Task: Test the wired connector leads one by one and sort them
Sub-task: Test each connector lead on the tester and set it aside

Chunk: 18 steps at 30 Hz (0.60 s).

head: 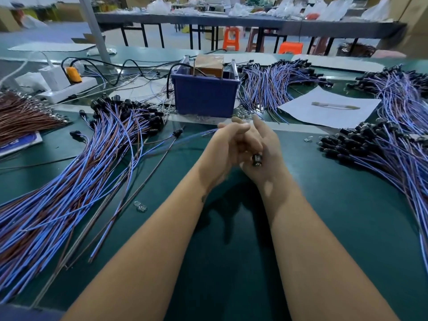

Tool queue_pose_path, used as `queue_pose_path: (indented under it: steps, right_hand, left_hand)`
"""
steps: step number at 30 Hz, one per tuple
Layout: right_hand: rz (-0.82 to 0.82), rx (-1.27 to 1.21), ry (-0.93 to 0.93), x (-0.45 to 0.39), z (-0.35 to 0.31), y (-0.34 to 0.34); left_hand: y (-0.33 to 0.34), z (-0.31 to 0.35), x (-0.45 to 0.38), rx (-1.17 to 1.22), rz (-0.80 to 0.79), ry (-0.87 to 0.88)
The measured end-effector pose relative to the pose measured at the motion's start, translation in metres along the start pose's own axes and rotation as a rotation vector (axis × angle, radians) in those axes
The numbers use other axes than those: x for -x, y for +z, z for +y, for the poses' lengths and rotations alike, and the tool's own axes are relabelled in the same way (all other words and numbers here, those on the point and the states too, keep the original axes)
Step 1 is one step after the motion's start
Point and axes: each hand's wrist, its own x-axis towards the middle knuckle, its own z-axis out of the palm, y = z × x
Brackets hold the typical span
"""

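My left hand (pixel 223 144) and my right hand (pixel 268 144) meet above the green mat (pixel 324 205) in front of the blue bin (pixel 205 96). Together they hold one lead: its black connector (pixel 257 159) sits between the curled fingers of my right hand. Its blue wire (pixel 208 133), blurred, runs out to the left past my left hand's curled fingers. A large pile of blue and brown leads (pixel 92 163) with black connectors fans across the left. A second pile of leads (pixel 382 154) lies on the right.
The blue bin holds a brown box (pixel 209 64) and metal posts. More lead bundles (pixel 273 84) lie behind it. A white sheet (pixel 328 107) lies at the right, a power strip (pixel 69 88) at the back left, brown wires (pixel 23 117) at the far left, and a small clear part (pixel 140 206) on the mat.
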Motion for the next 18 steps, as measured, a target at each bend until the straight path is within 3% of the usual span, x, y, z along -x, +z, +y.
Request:
queue_pose_path:
  steps: [5, 10, 13, 18]
  right_hand:
    - [0.148, 0.164, -0.076, 0.002, 0.0, -0.006]
    - [0.096, 0.207, -0.113, 0.001, 0.0, -0.008]
    - [0.034, 0.236, -0.134, -0.001, -0.001, -0.009]
    - [-0.018, 0.359, -0.166, -0.002, -0.001, -0.011]
  left_hand:
    - [-0.014, 0.001, 0.006, -0.165, -0.323, -0.363]
    - [-0.024, 0.006, 0.008, -0.174, -0.34, -0.33]
    - [-0.034, 0.008, 0.007, -0.235, -0.126, -0.22]
    - [-0.051, 0.002, -0.002, -0.361, 0.511, -0.052]
